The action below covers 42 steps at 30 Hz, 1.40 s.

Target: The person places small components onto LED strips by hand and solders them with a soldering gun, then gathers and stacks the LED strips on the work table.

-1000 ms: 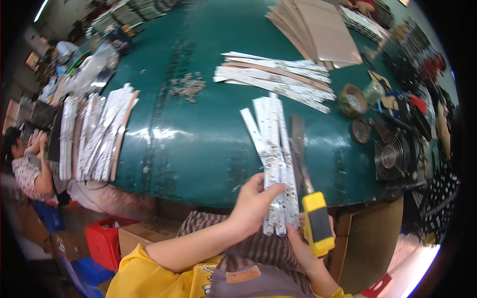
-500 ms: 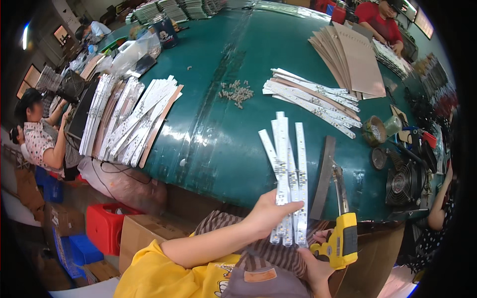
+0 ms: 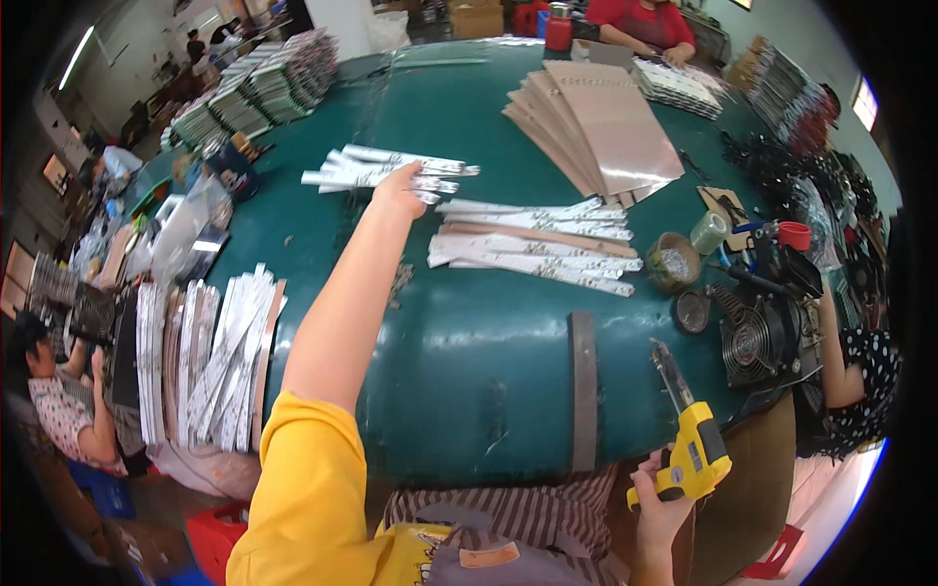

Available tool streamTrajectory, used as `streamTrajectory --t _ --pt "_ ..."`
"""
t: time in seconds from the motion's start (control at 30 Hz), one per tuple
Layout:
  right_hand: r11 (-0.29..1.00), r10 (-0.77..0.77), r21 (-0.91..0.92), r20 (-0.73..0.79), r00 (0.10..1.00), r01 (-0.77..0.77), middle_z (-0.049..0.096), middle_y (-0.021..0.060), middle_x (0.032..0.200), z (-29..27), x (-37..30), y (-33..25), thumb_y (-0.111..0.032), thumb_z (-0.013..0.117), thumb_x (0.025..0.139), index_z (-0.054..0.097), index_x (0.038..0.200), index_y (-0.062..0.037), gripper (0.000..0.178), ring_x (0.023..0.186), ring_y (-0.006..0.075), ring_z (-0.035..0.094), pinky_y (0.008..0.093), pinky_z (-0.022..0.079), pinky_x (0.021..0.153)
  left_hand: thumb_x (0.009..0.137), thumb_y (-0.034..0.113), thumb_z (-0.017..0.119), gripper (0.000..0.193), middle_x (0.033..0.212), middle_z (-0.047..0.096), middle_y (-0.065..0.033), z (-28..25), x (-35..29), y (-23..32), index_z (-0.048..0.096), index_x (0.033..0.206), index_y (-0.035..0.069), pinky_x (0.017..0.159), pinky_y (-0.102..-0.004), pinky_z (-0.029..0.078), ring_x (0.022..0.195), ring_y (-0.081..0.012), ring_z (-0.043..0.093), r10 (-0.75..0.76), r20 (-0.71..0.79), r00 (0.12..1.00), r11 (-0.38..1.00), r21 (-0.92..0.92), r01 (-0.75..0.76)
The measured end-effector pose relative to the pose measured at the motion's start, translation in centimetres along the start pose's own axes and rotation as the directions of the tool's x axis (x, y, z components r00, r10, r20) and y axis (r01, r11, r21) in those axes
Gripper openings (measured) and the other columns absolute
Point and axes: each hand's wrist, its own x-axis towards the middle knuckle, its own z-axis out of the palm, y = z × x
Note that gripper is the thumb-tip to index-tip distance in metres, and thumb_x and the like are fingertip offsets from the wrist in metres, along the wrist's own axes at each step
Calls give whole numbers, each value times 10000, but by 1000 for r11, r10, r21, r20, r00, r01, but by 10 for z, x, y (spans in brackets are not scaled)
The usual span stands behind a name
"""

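My left hand (image 3: 398,189) reaches far over the green table, its fingers closed around a fanned bunch of white LED circuit board strips (image 3: 352,168). The strips lie roughly sideways, just left of and beyond another pile of strips (image 3: 532,262). Low at the right, my right hand (image 3: 661,510) grips a yellow soldering gun (image 3: 696,451) by its handle. Its long metal tip points up and away, over the table's near part. A narrow grey-brown bar (image 3: 583,391) lies on the table left of the gun. Small loose pieces (image 3: 402,281) are partly hidden behind my left forearm.
Stacked strips (image 3: 234,356) line the left side. Brown boards (image 3: 625,127) lie fanned at the back right. A round tub (image 3: 674,262), a small fan (image 3: 750,337) and tangled black parts crowd the right. People sit left, right and at the far side.
My left hand has moved from near my lap to far across the table, carrying the strips and turning them sideways. The soldering gun stays in my right hand. The view has shifted.
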Motion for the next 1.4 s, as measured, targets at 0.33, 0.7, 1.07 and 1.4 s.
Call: streamTrajectory --t 0.33,0.7,1.07,1.4 --pt "999 32 -21 -150 988 -35 571 90 1037 -21 28 9 77 694 772 439 1302 0 593 884 162 602 301 553 792 913 248 651 318 1184 654 -114 18 102 -34 614 1183 84 972 -376 501 1142 -238 607 -20 -175 984 964 257 65" --pt "992 93 103 -168 981 -76 601 101 1037 -9 34 -3 124 714 728 463 1265 -6 608 830 146 622 288 530 758 967 223 595 474 1052 657 -283 16 25 17 510 1191 -185 769 -344 630 910 -329 710 -213 -164 963 605 752 262" --pt "991 114 91 -209 971 -96 636 89 1020 -11 1 -4 103 721 743 512 1227 0 537 820 130 618 265 522 729 849 288 703 324 747 698 -142 26 6 -18 714 827 -35 604 -319 568 621 -209 680 57 400 915 -190 904 -384" --pt "991 95 112 -187 978 -75 641 88 1020 -6 -1 -5 89 744 746 526 1215 3 524 824 125 617 266 520 732 504 475 914 1106 1393 513 -185 41 -36 -98 451 1412 47 1066 -512 338 1257 -335 515 -384 719 579 -540 333 -773"
